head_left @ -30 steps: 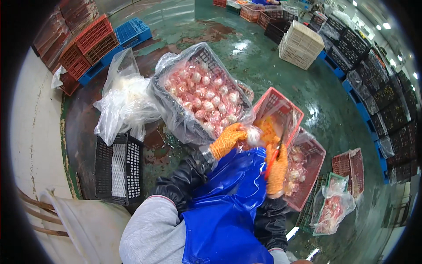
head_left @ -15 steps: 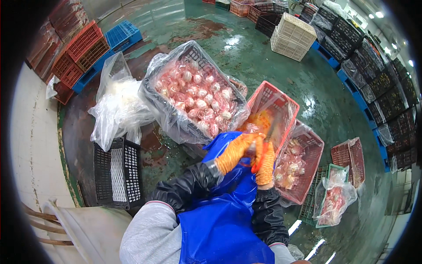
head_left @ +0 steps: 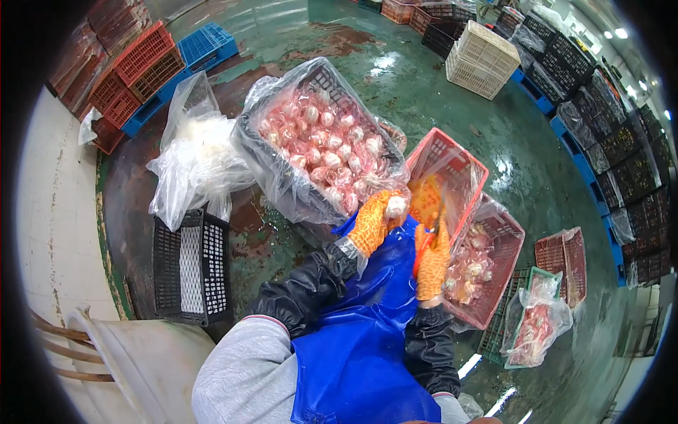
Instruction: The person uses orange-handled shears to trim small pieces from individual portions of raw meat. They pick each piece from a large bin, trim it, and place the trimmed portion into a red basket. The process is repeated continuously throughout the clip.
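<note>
My left hand (head_left: 376, 225), in an orange patterned glove, is closed around a round white-and-pink piece (head_left: 396, 206) at the near corner of a plastic-lined dark crate (head_left: 256, 152). Many similar pieces (head_left: 332, 141) fill that crate. My right hand (head_left: 432, 265), gloved alike, grips a red-handled cutting tool (head_left: 424, 244); whether it is a knife or scissors I cannot tell. Its dark, narrow blade points up and away, over the near side of a lined red crate (head_left: 482, 173) with wet orange-yellow matter (head_left: 426, 198) inside. A blue apron (head_left: 367, 339) lies below my hands.
Another red crate (head_left: 521, 237) with bagged pieces stands at the right, near a green crate (head_left: 554, 272). On the left are a crumpled clear plastic sheet (head_left: 201, 159) and a black crate (head_left: 159, 275). Stacked crates (head_left: 621, 162) on blue pallets line the right. The green floor (head_left: 395, 92) looks wet.
My hands have moved apart. The left has gone left toward the dark crate with the round piece; the right has drawn back slightly with the cutting tool.
</note>
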Demonstrator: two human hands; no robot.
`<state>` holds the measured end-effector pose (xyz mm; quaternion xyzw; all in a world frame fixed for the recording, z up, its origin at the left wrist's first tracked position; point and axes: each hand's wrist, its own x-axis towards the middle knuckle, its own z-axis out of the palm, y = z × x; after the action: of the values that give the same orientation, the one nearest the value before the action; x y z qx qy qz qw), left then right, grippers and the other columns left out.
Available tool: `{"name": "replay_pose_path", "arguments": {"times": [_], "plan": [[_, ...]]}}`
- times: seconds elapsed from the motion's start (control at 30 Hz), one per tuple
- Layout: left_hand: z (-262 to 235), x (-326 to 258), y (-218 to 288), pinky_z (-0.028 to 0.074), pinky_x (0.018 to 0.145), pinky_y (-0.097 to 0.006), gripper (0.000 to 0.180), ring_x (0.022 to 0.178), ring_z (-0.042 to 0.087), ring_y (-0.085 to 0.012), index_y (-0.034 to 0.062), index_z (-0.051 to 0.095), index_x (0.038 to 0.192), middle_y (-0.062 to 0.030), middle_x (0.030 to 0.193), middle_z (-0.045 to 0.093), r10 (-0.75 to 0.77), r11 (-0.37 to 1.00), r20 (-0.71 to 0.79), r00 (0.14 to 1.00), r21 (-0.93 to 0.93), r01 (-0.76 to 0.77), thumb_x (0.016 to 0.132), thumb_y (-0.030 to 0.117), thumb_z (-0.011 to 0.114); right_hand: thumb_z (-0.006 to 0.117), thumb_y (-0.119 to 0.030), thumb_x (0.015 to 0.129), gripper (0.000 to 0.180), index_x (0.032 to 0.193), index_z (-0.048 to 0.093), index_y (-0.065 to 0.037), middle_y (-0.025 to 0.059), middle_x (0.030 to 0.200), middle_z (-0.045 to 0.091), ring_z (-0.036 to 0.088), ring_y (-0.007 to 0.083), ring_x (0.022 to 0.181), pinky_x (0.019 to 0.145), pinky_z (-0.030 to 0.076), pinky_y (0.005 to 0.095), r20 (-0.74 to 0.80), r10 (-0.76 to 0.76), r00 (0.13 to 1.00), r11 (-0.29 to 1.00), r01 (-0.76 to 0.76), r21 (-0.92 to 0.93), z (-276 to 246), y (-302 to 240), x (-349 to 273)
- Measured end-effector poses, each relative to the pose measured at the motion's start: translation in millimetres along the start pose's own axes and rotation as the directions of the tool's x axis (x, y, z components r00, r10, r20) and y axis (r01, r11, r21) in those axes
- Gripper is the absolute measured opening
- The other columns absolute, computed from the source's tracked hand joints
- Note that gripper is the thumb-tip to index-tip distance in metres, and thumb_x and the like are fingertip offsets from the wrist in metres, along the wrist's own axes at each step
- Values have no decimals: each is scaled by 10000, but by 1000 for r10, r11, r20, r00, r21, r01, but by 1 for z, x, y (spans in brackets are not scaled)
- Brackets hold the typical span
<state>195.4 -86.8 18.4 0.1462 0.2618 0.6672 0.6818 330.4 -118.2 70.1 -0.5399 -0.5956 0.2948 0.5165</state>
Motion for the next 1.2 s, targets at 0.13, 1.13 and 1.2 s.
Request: {"name": "replay_pose_path", "arguments": {"times": [0.13, 1.13, 1.2], "plan": [[46, -25, 21, 454, 806, -265, 407, 921, 545, -145, 25, 502, 1162, -46, 1058, 563, -172, 981, 356, 919, 144, 128, 923, 342, 413, 574, -153, 860, 154, 989, 545, -74, -13, 678, 523, 439, 50, 510, 439, 351, 197, 143, 294, 945, 810, -325, 488, -7, 25, 10], [25, -40, 20, 287, 322, -199, 366, 384, 402, -97, 96, 560, 985, -50, 681, 579, -288, 881, -46, 957, 379, 283, 904, 422, 413, 611, -85, 820, 298, 1087, 509, -3, 13, 734, 560, 500, 94, 584, 509, 408, 265, 228, 231, 946, 939, -278, 201, -8, 23, -4], [43, -50, 18, 340, 346, -207, 408, 401, 441, -99, 92, 537, 902, -29, 676, 573, -312, 718, 124, 942, 680, 149, 885, 484, 425, 557, -114, 854, 179, 1009, 524, -29, -23, 698, 518, 474, 71, 566, 473, 365, 202, 302, 318, 899, 845, -413, 340, -10, 20, -5]]}}
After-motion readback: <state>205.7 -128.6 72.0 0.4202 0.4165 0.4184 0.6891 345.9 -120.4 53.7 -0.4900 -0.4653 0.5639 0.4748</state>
